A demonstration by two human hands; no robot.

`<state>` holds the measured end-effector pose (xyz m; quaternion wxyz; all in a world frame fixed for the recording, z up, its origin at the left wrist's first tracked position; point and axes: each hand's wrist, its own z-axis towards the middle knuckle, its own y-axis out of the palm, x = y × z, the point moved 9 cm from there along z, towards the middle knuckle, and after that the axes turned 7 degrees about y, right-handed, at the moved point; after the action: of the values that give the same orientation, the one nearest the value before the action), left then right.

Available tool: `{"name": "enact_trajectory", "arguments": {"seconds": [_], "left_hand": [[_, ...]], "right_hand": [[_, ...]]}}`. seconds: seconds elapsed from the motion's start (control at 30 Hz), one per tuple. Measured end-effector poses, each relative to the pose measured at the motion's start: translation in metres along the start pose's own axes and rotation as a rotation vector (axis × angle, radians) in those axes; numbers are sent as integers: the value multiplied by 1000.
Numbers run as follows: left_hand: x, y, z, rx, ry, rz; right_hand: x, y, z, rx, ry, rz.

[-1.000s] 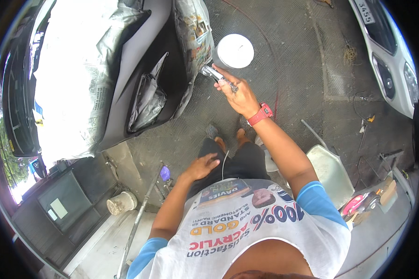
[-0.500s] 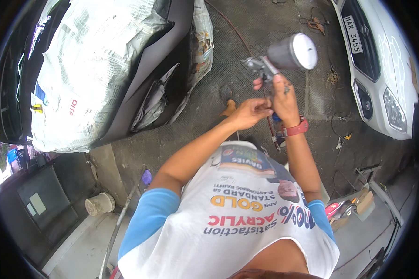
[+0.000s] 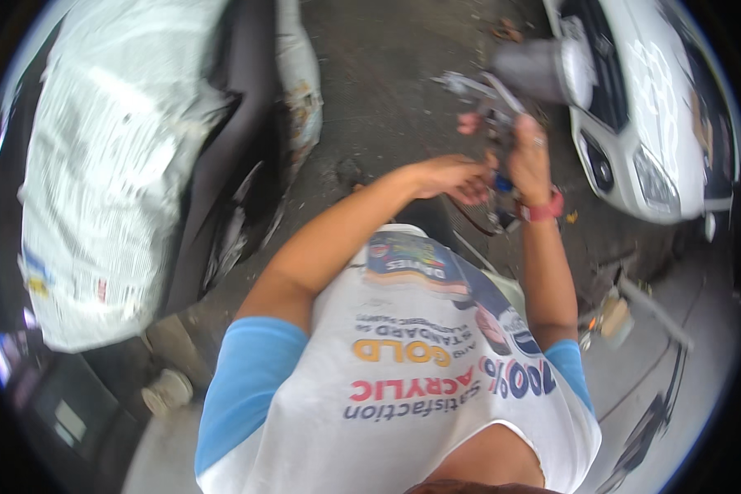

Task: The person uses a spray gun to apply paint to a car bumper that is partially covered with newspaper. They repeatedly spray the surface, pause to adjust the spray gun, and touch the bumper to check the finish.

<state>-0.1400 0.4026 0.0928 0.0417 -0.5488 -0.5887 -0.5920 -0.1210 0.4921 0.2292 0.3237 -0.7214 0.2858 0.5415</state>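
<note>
A metal spray gun [image 3: 492,97] with a grey cup [image 3: 535,70] on it is gripped in my right hand [image 3: 530,165], its nozzle pointing left. The fingers wrap its handle below the cup. Close beside the handle's lower end is my left hand [image 3: 454,178], with its fingers curled in. Whatever those fingers may hold is hidden and blurred. A small blue part [image 3: 502,183] shows between the two hands, under the gun. From there a dark red hose [image 3: 473,221] curves down toward my body.
On the left stands a dark car body [image 3: 202,198], largely covered with newspaper sheets [image 3: 123,156]. A white car [image 3: 654,156] is at the right, close beyond the cup. A pale bucket [image 3: 167,392] sits at lower left. A metal stand [image 3: 654,313] is at lower right.
The view has shifted and blurred. The gun and cup now appear slightly farther right, overlapping the white car's front. My right hand keeps its grip, and my left hand stays beside the handle.
</note>
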Motion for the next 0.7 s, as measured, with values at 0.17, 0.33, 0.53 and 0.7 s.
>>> {"name": "enact_trajectory", "arguments": {"seconds": [0.17, 0.33, 0.53, 0.7], "left_hand": [[2, 14, 35, -62, -71, -52], [-6, 21, 66, -59, -84, -63], [-14, 36, 109, 49, -37, -103], [-15, 57, 155, 50, -25, -112]], "right_hand": [[-1, -22, 6, 19, 31, 22], [-2, -25, 12, -140, 2, -25], [12, -48, 9, -404, 21, -34], [18, -92, -1, -502, -19, -42]]}}
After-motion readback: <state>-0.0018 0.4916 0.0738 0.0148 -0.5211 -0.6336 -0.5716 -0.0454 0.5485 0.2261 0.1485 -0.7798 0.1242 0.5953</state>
